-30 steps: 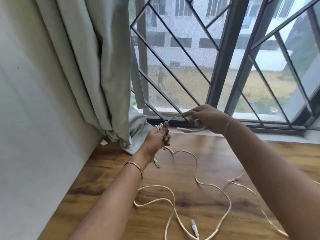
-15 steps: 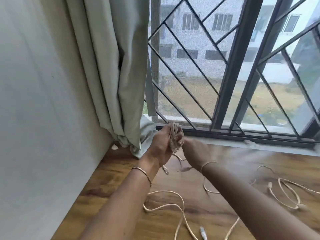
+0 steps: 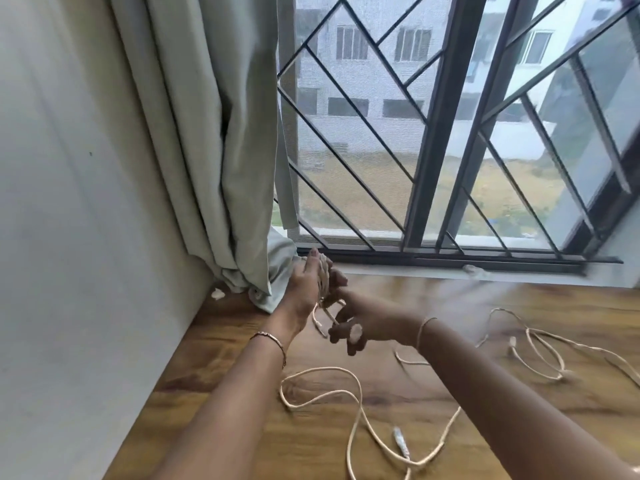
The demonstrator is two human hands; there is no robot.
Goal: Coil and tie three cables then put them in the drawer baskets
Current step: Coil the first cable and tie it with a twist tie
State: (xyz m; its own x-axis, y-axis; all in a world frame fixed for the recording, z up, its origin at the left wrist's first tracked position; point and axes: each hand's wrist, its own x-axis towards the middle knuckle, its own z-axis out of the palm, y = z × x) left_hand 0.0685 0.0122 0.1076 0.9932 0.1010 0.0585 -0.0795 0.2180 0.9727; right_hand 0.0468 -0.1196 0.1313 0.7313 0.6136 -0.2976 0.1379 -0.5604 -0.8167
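Note:
My left hand is raised near the curtain's foot, with a small coil of cream cable wound around its fingers. My right hand is just below and right of it, fingers curled on the strand that leaves the coil. The rest of this cable trails in loose loops across the wooden tabletop, ending in a white plug. A second cream cable lies loosely looped on the right. No drawer or basket is in view.
A pale wall closes the left side. A grey-green curtain hangs to the tabletop's back left corner. A barred window runs along the back edge, with a bit of white scrap in the corner.
My right hand has come from above and right of the left hand down to just below it, carrying the strand around the coil. The view has swung right, showing the second cable.

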